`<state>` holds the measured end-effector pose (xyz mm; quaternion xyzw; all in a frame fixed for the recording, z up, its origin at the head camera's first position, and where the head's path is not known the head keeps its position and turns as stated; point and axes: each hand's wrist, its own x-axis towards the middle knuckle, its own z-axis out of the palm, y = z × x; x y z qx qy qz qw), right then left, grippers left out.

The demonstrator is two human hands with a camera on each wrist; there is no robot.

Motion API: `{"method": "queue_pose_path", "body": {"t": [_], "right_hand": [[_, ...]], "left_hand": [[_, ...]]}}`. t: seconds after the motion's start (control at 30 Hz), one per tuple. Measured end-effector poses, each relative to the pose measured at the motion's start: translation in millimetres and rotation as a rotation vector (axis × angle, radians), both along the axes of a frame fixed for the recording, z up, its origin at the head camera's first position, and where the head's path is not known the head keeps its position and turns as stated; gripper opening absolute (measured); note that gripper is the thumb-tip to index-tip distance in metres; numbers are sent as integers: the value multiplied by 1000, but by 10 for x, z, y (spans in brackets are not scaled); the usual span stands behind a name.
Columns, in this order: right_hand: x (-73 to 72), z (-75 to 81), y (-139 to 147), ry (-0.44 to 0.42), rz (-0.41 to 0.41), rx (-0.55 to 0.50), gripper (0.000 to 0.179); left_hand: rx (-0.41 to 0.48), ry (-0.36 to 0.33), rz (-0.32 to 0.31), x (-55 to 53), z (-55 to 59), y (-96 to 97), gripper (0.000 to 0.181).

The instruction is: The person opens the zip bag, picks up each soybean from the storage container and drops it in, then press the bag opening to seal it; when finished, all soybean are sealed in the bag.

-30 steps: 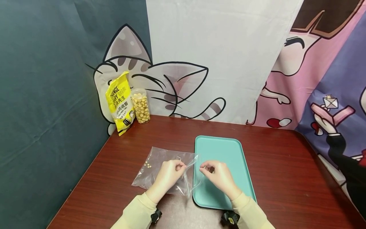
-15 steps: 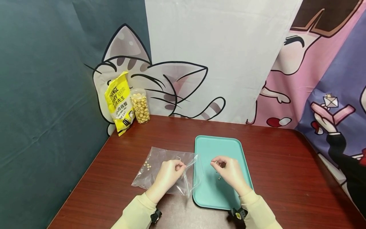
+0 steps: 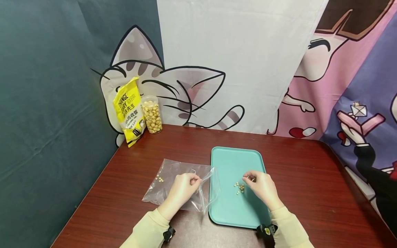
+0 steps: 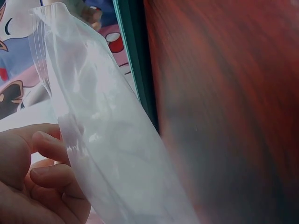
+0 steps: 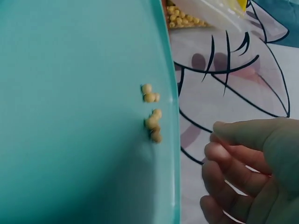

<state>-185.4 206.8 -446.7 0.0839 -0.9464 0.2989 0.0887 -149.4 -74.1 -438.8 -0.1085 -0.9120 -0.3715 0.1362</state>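
Observation:
A clear zip bag lies on the table, a few pale yellow beans in its far left end. My left hand pinches the bag's open edge; in the left wrist view the fingers meet the plastic bag. Several more beans form a small loose pile on the turquoise tray. Just right of that pile, above the tray, hovers my right hand. Its fingers are loosely bent with nothing between them in the right wrist view, apart from the beans.
At the back left stand a yellow printed packet and a clear jar full of yellow round pieces. The bag's mouth overlaps the tray's left rim. Printed cloth hangs behind the dark red table.
My right hand has moved right, from beside the bag's mouth to above the tray's right half. Beans now show on the tray. The left hand keeps its place on the bag.

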Motion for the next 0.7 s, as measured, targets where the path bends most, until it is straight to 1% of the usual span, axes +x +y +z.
{"method": "queue_pose_path", "body": {"t": [0.2, 0.47, 0.57, 0.7], "right_hand": [[-50, -47, 74, -90, -14, 32, 4], [-89, -115, 113, -219, 24, 64, 5], [-98, -130, 100, -232, 42, 80, 5], [-102, -124, 71, -219, 58, 107, 6]], "left_hand": [[1, -2, -4, 2, -21, -3, 6], [-2, 1, -9, 4, -31, -12, 6], [-9, 3, -11, 0, -36, -14, 6], [-10, -5, -11, -1, -37, -16, 5]]}}
